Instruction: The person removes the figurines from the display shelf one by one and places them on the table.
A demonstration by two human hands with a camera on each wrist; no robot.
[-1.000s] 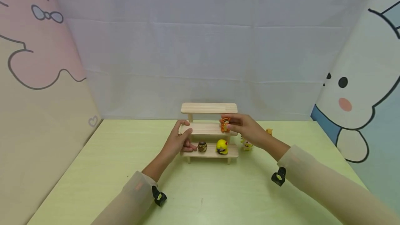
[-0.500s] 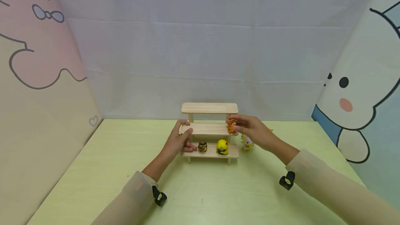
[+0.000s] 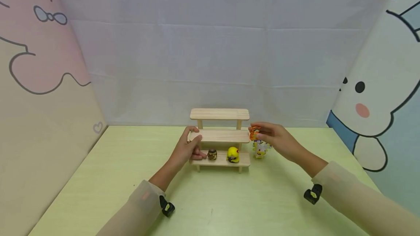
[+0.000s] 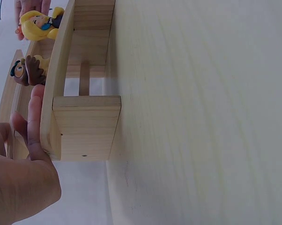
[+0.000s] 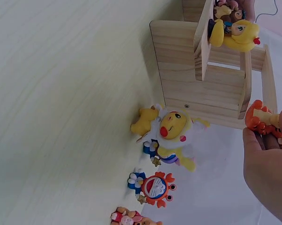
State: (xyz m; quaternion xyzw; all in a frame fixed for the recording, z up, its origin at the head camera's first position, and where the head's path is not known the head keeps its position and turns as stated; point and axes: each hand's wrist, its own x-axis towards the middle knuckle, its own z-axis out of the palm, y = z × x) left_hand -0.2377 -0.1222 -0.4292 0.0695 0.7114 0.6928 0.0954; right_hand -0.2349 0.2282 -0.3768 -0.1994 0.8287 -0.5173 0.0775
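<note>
Closest in, wears pale sleeves [image 3: 141,207], with a small black device [image 3: 167,207] at each cuff. Has both forearms stretched over a pale yellow-green surface [image 3: 226,210]. Grips the left end of a three-tier wooden shelf [image 3: 218,136] with the left hand [image 3: 186,145], with thumb on top of the middle tier and lower fingers at the bottom one, just beside a brown owl figure [image 3: 212,154]. Shows on that same bottom tier, right of the owl and apart from it, a yellow-topped figure [image 3: 233,154]. Pinches an orange tiger figure [image 3: 254,133] between thumb and fingers of the right hand [image 3: 279,138], above the surface, at the right end of the middle tier; hard to tell whether touching the wood. Has below it a white-and-yellow figure [image 3: 260,149] standing right of the shelf. Reveals past that one, in the right wrist view, a figure in a red crab-shaped hood [image 5: 156,188], then a red-clad figure [image 5: 124,217] cut by the lower edge. Ends at the back with a pale hanging cloth [image 3: 210,54], flanked by cartoon-printed panels [image 3: 377,94].
</note>
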